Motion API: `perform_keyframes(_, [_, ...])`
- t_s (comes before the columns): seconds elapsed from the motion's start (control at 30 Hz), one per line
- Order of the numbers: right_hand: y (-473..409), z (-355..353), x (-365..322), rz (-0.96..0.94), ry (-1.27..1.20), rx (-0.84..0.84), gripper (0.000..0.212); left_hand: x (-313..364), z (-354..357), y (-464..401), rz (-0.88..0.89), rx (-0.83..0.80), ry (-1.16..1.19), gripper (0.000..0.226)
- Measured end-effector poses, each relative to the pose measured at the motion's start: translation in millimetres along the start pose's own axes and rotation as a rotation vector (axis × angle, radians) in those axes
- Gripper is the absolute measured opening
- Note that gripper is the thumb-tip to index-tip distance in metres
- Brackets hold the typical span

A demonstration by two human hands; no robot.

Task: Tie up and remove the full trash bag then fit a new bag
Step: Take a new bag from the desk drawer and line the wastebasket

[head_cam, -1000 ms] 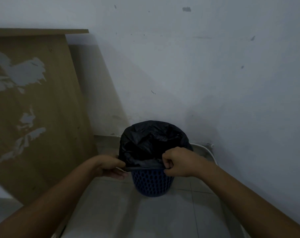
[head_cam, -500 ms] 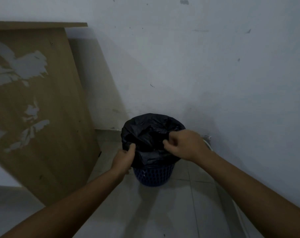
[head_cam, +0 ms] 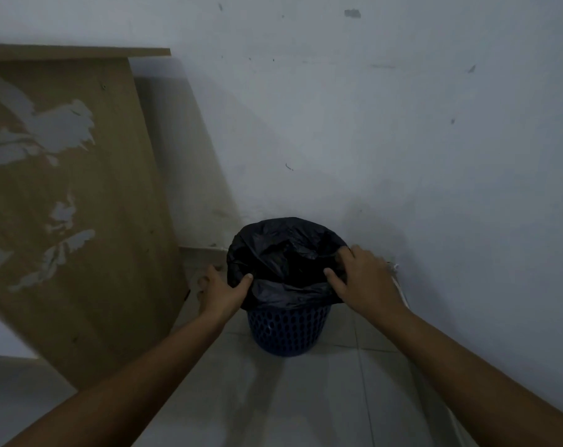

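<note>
Blue perforated bin (head_cam: 288,330) standing upright on pale tiled floor (head_cam: 306,398), just below frame centre, close to grey-white wall (head_cam: 370,124) at its 12 o'clock. Black trash bag (head_cam: 283,253) lining the bin, mouth open, edge folded down over the rim and covering the upper band of the lattice wall; contents of the bag too dark to make out. Left hand (head_cam: 219,291) at the 9 o'clock side of the rim, thumb pressed onto the folded plastic on top, fingers spread outside the bag and partly hidden behind it; pinching the bag edge rather than closed in a fist. Right hand (head_cam: 360,279) at the 3 o'clock side of the rim, palm down over the bag edge, thumb hooked on the near fold and fingertips curled over the far fold; gripping the plastic, hand not flat open. Both bare forearms entering from 7 and 5 o'clock. Worn wooden panel (head_cam: 80,204) with peeled grey patches leaning at 9 to 10 o'clock, its lower corner near the left hand but apart from the bin. Thin white cable (head_cam: 399,285) along the wall base at 3 o'clock of the bin, just behind the right hand
</note>
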State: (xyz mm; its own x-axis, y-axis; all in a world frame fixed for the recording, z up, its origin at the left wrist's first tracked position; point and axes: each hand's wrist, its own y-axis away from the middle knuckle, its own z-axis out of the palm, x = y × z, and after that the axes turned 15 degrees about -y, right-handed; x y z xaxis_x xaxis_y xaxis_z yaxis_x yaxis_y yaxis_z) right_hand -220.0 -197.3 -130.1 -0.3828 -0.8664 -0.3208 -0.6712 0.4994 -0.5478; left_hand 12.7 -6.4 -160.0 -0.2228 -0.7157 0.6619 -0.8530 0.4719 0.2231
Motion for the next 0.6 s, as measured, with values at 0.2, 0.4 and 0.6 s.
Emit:
perform_keyframes(0.2, [19, 37, -19, -0.191, -0.157, -0.438, 0.049, 9, 0, -10, 0.043, -0.253, 0.407, 0.005])
perform_keyframes(0.4, [57, 59, -54, -0.04, -0.185, -0.252, 0.058, 2, -3, -36, 0.184, -0.229, 0.39, 0.017])
perform_keyframes(0.6, [32, 56, -75, 0.01, -0.437, -0.062, 0.037, -6, -23, -45, 0.478, -0.341, 0.295, 0.018])
